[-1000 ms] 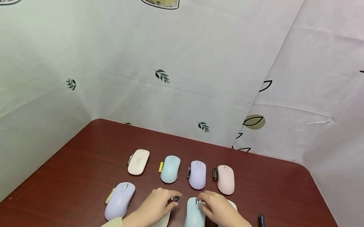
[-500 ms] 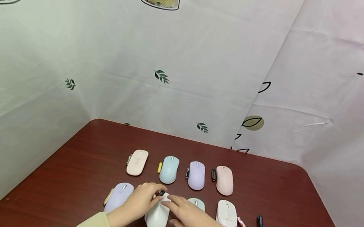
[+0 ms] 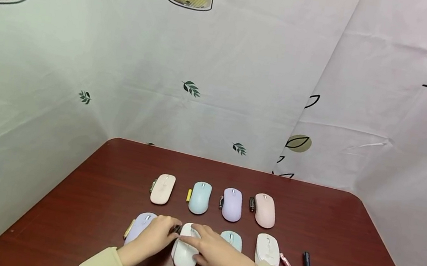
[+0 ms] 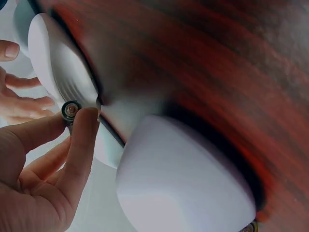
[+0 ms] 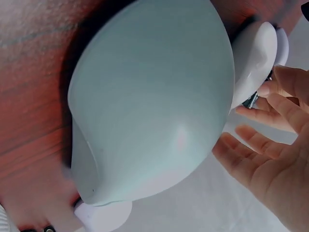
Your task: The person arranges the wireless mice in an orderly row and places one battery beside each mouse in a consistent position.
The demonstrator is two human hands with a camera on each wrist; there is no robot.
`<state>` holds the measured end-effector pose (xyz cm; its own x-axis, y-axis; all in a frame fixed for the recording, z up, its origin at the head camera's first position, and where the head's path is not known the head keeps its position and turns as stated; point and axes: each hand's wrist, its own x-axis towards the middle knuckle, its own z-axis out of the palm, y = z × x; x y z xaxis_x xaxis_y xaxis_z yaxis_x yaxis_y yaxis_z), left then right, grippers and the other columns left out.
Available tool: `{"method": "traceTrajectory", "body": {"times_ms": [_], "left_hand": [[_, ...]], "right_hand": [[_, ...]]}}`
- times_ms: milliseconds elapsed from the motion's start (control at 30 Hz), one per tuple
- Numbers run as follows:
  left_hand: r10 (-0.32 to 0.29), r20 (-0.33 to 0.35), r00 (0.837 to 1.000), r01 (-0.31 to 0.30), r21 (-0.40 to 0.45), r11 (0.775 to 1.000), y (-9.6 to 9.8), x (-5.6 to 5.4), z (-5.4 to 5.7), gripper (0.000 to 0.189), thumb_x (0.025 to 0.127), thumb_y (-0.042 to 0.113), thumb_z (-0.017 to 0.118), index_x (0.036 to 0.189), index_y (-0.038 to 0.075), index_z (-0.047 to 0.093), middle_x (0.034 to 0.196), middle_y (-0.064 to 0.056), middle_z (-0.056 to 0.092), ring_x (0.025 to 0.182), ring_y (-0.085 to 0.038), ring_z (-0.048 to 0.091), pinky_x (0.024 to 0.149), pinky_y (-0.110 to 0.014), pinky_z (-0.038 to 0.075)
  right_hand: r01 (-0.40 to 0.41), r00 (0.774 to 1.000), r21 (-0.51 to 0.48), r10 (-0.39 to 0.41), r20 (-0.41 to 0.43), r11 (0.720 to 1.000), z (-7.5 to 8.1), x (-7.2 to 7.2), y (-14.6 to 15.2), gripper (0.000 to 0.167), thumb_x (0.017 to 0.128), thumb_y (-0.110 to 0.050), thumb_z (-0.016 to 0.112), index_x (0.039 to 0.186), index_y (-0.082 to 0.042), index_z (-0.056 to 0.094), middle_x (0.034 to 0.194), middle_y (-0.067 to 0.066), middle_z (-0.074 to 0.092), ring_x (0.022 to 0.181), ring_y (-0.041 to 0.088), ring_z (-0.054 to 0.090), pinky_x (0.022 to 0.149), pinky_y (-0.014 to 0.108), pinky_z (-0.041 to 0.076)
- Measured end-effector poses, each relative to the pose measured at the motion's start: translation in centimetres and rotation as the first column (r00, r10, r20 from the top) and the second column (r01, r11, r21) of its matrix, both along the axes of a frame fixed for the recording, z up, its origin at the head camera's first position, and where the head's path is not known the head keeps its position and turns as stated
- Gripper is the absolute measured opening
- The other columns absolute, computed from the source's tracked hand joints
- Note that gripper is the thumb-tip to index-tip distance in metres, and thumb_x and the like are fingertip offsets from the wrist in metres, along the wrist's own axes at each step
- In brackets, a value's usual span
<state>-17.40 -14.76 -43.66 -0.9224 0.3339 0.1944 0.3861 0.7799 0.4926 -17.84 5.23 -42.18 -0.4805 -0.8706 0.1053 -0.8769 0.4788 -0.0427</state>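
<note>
My left hand (image 3: 157,235) pinches a dark battery (image 4: 71,109) between thumb and fingers. It is beside the front left of a white mouse (image 3: 184,257). In the head view, the fingers of my right hand (image 3: 216,250) extend over that mouse, loosely bent; whether they touch it I cannot tell. A light blue mouse (image 3: 232,238) lies partly hidden under the right hand and fills much of the right wrist view. To the left, a lilac mouse (image 3: 140,225) is partly covered by the left hand, with a gold battery (image 3: 129,229) along its side.
Farther back stand a cream mouse (image 3: 162,189), a blue mouse (image 3: 200,198), a lilac mouse (image 3: 232,205) and a pink mouse (image 3: 265,210), each with batteries at its left. At right are a white mouse (image 3: 268,249), a pink battery (image 3: 287,264) and a black battery (image 3: 307,263).
My right hand has moved left from the near blue mouse to the white mouse. My left hand, still pinching the battery, has shifted left from the mouse's front to its left side.
</note>
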Motion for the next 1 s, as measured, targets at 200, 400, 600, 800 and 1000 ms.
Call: {"method": "traceTrajectory", "body": {"times_ms": [200,400,600,800,1000], "left_hand": [[0.034,0.074,0.997,-0.035,0.018,0.999,-0.07,0.04,0.02,0.024,0.071,-0.004,0.074,0.095,-0.005,0.069,0.063,-0.004,0.060,0.057,-0.011,0.055,0.053,-0.026,0.044],[0.027,0.133,0.991,-0.021,-0.049,0.999,0.16,0.08,-0.15,0.031,0.067,-0.006,0.075,0.097,-0.009,0.066,0.092,-0.021,0.068,0.089,-0.037,0.066,0.076,-0.047,0.052],[0.037,0.123,0.992,-0.024,-0.108,0.994,0.21,0.28,-0.53,0.032,0.065,-0.004,0.078,0.094,-0.010,0.065,0.087,-0.019,0.062,0.084,-0.036,0.061,0.073,-0.048,0.050],[0.053,0.100,0.994,-0.043,-0.101,0.994,-0.01,0.43,-0.58,0.038,0.069,-0.002,0.078,0.100,-0.017,0.063,0.093,-0.025,0.056,0.082,-0.038,0.063,0.071,-0.046,0.052],[0.035,0.066,0.997,-0.028,-0.102,0.994,-0.20,0.47,-0.74,0.034,0.069,0.001,0.078,0.096,-0.015,0.064,0.086,-0.019,0.058,0.079,-0.032,0.061,0.069,-0.043,0.051]], "right_hand": [[0.029,0.997,0.031,-0.031,0.064,0.999,-0.15,0.16,-0.26,0.046,0.083,-0.017,0.069,0.128,-0.020,0.057,0.133,0.016,0.050,0.114,0.023,0.056,0.091,0.030,0.049],[0.017,1.000,0.054,-0.019,0.025,0.998,-0.28,0.24,-0.19,0.046,0.083,-0.021,0.069,0.128,-0.019,0.056,0.129,0.012,0.055,0.113,0.020,0.056,0.092,0.029,0.048],[0.003,1.000,0.059,-0.004,0.018,0.998,-0.26,0.12,-0.16,0.048,0.083,-0.021,0.069,0.129,-0.019,0.056,0.130,0.012,0.055,0.113,0.020,0.056,0.092,0.029,0.048],[0.010,0.998,0.076,-0.014,0.057,0.997,0.02,0.12,-0.14,0.049,0.083,-0.020,0.069,0.130,-0.019,0.054,0.132,0.012,0.053,0.116,0.022,0.055,0.090,0.030,0.049],[0.027,0.996,0.097,-0.035,0.087,0.995,0.25,0.21,-0.23,0.049,0.084,-0.020,0.069,0.131,-0.020,0.053,0.134,0.012,0.051,0.118,0.022,0.054,0.092,0.030,0.048]]}}
